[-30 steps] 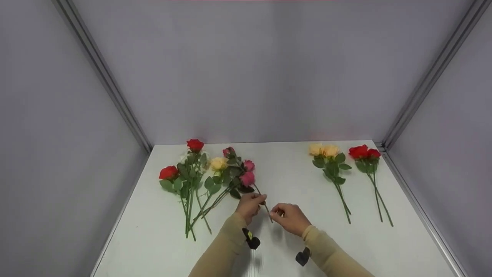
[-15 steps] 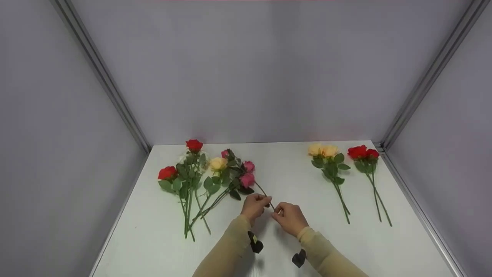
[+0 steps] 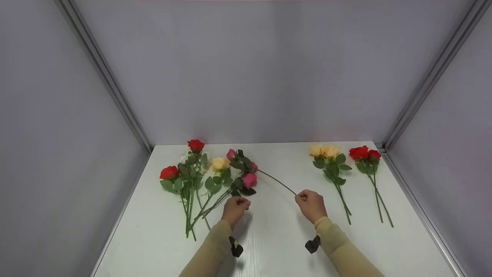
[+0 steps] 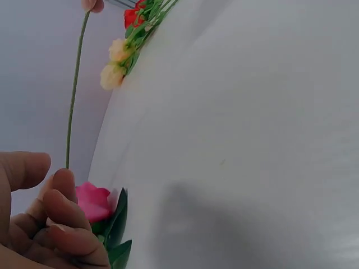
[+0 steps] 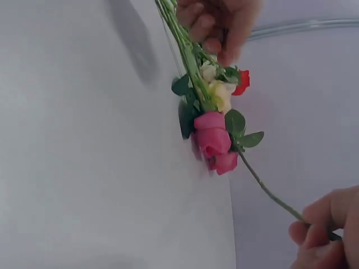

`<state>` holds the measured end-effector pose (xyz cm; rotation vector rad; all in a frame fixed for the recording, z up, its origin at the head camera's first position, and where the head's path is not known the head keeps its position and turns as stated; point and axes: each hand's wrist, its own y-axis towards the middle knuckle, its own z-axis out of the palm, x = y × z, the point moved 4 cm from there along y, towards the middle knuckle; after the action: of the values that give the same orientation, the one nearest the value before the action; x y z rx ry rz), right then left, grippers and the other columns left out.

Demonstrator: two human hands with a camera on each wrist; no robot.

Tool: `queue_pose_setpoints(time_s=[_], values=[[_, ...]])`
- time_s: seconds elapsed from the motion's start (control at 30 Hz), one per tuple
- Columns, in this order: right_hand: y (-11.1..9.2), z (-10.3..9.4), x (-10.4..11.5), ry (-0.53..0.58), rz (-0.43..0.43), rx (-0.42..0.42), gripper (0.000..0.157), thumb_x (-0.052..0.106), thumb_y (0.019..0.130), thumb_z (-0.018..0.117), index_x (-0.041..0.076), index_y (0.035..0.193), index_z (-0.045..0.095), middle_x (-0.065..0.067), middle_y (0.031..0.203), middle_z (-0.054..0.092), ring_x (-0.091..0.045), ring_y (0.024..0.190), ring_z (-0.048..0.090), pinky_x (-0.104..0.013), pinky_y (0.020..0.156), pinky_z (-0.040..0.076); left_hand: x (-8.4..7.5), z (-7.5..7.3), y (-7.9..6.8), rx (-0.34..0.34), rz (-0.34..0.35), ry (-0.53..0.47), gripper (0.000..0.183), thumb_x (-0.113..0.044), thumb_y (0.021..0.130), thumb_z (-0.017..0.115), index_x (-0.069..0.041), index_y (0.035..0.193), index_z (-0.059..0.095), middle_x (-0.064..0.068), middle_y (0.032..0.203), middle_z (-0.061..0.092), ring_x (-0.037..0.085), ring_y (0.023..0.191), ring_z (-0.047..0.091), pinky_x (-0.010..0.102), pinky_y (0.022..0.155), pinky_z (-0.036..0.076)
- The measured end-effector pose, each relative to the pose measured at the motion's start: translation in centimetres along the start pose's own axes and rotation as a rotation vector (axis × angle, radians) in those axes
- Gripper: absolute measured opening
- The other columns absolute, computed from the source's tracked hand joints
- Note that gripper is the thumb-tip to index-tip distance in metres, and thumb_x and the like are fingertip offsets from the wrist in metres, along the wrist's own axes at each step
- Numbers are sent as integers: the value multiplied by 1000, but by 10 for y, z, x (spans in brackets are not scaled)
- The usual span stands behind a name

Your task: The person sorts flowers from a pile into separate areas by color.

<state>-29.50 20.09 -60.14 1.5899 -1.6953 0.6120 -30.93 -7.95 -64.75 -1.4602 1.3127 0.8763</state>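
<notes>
My right hand (image 3: 312, 204) pinches the lower end of a thin green rose stem (image 3: 276, 179), which slants up and left toward dark leaves (image 3: 239, 164) and a pink rose head (image 3: 230, 154). Two more pink roses (image 3: 250, 180) lie beside those leaves, one partly covered. Close below these flowers is my left hand (image 3: 235, 209), its fingers loosely bent and holding nothing. In the left wrist view a gap shows between its thumb and fingers (image 4: 63, 224), with the stem passing behind. The right wrist view shows the stem (image 5: 269, 190) running between my right thumb and fingertips.
Left on the white table (image 3: 269, 246) lie red roses (image 3: 169, 172), a yellow rose (image 3: 220, 164) and small white blossoms, their stems crossing. Two yellow roses (image 3: 330, 151) and two red roses (image 3: 359, 152) lie at the right. Grey panels (image 3: 246, 77) enclose the back and sides.
My left hand has let go of the stem and moved left. My right hand has moved right and slightly away from me, drawing the stem's end along; the pink rose's leaves have shifted.
</notes>
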Motion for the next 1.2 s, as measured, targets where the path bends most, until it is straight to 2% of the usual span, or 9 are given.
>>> queue_pose_setpoints(time_s=[0.13, 0.27, 0.43, 0.57, 0.7, 0.8, 0.93, 1.03, 1.2], values=[[7, -13, -13, -10, 26, -43, 16, 15, 95, 53, 7, 84, 62, -1, 69, 53, -17, 65, 47, -31, 59, 39, 3, -20, -3, -109, 103, 165, 12, -18, 89, 67, -6, 91, 67, 1, 80, 62, 17, 74, 58, 32, 67, 47], [11, -22, -23, -29, 23, -47, 20, 16, 101, 45, 5, 89, 57, -3, 70, 49, -19, 65, 45, -33, 61, 38, 7, -43, -5, -228, 198, 459, 10, -19, 87, 69, -9, 88, 66, 1, 77, 61, 16, 68, 56, 37, 64, 47], [9, -33, -36, -32, 32, -30, 22, 16, 103, 40, 0, 99, 56, -6, 75, 52, -20, 68, 47, -35, 64, 39, 18, -67, -5, -363, 311, 841, 20, -17, 81, 75, -3, 90, 65, 10, 81, 62, 29, 74, 61, 44, 63, 50], [5, -41, -51, -29, 62, -44, 27, 17, 103, 39, -3, 105, 56, -14, 87, 60, -25, 77, 54, -41, 71, 43, 35, -82, -3, -398, 308, 1029, 27, -19, 80, 76, 2, 94, 66, 17, 87, 60, 35, 82, 59, 48, 67, 51], [-1, -46, -69, -39, 129, -52, 32, 20, 103, 34, -4, 106, 56, -19, 95, 62, -32, 87, 58, -47, 77, 44, 49, -93, -2, -363, 233, 1078, 28, -21, 82, 74, 2, 97, 68, 19, 94, 59, 36, 90, 56, 51, 74, 49], [-5, -46, -79, -76, 178, -23, 35, 19, 103, 29, -7, 108, 52, -23, 99, 61, -37, 94, 58, -50, 80, 44, 53, -98, -2, -365, 219, 1063, 22, -19, 82, 73, 0, 91, 69, 18, 87, 60, 36, 85, 58, 51, 71, 50], [-10, -39, -85, -141, 222, 43, 36, 19, 103, 27, -9, 112, 49, -26, 102, 61, -40, 95, 59, -52, 79, 45, 55, -103, 1, -372, 217, 1052, 17, -17, 82, 73, -1, 85, 67, 15, 76, 58, 34, 75, 58, 51, 63, 49], [-15, -26, -84, -180, 243, 100, 33, 21, 100, 33, -5, 108, 53, -20, 97, 64, -35, 87, 61, -48, 72, 46, 59, -107, 2, -373, 198, 1038, 19, -19, 84, 72, -1, 87, 67, 15, 75, 58, 34, 72, 59, 51, 62, 49], [-21, 0, -76, -226, 244, 174, 22, 24, 94, 49, 8, 83, 60, -4, 77, 59, -21, 70, 52, -36, 60, 40, 64, -112, 1, -374, 152, 984, 22, -21, 85, 70, 0, 91, 67, 16, 78, 59, 35, 72, 60, 52, 61, 49]])
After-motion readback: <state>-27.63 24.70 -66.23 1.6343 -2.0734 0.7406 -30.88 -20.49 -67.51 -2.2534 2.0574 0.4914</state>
